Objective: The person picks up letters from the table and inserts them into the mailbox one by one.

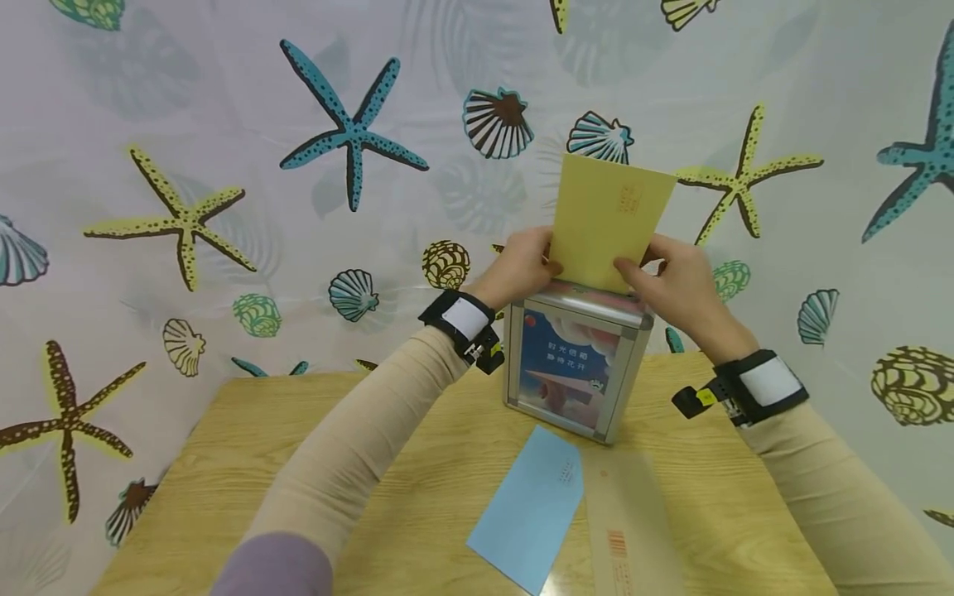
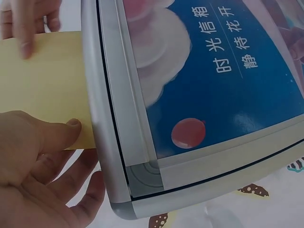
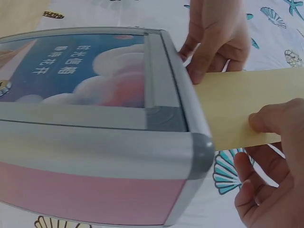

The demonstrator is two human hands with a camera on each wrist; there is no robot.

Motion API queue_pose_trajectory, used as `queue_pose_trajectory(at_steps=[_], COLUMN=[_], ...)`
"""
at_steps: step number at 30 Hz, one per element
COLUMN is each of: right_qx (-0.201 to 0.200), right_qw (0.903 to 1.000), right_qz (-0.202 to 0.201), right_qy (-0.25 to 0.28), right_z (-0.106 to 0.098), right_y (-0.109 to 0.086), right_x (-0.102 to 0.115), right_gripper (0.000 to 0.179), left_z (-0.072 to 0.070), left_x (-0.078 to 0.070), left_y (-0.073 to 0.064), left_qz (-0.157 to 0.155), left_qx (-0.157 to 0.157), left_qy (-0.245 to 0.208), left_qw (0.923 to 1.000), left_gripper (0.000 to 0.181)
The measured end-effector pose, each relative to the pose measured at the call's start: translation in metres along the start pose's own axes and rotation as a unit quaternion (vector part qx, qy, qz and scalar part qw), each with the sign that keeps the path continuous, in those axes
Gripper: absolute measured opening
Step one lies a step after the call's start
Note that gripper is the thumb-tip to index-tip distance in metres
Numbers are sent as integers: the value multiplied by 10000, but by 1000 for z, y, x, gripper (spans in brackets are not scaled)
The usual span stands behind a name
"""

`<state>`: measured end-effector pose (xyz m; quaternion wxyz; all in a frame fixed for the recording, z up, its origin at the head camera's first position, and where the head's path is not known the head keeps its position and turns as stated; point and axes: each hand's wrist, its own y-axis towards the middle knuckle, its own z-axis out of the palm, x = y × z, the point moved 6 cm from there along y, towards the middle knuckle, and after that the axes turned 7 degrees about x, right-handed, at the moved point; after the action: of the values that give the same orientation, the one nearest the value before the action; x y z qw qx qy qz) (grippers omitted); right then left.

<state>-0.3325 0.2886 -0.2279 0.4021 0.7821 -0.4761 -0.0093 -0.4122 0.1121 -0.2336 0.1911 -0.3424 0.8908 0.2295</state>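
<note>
A yellow envelope (image 1: 607,219) with a small red printed mark stands upright at the top of a silver-framed mailbox (image 1: 572,364). My left hand (image 1: 519,263) pinches its left edge low down, thumb on the front face. At the opposite edge, my right hand (image 1: 674,281) pinches it between thumb and fingers, a little above the box top. In the left wrist view the envelope (image 2: 45,85) meets the box's rounded top edge, and its lower end is hidden there. The mailbox front carries a blue picture panel (image 2: 228,71) with white characters and a red balloon.
On the wooden table (image 1: 417,480) before the mailbox lie a light blue envelope (image 1: 529,505) and a brown kraft envelope (image 1: 629,521), side by side. Behind the table hangs a white cloth (image 1: 224,108) printed with starfish and shells.
</note>
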Motion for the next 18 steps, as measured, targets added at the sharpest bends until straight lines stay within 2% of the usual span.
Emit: queue_pose_trajectory(at_steps=[4, 8, 13, 18], right_qx=[-141, -39, 64, 163], right_qw=[9998, 9999, 9999, 9998], right_qz=[-50, 40, 34, 19], right_qy=[-95, -138, -116, -91], right_z=[-7, -6, -3, 3], right_y=[3, 6, 6, 6], right_x=[5, 6, 6, 7], right_gripper=[27, 27, 25, 25], left_z=[1, -8, -29, -57], left_x=[0, -3, -17, -29], left_y=[2, -1, -3, -4], left_qz=[48, 62, 306, 393], left_qx=[21, -37, -123, -238], left_qy=[52, 45, -87, 166], left_qw=[10000, 10000, 9994, 9988], left_gripper=[34, 33, 35, 30])
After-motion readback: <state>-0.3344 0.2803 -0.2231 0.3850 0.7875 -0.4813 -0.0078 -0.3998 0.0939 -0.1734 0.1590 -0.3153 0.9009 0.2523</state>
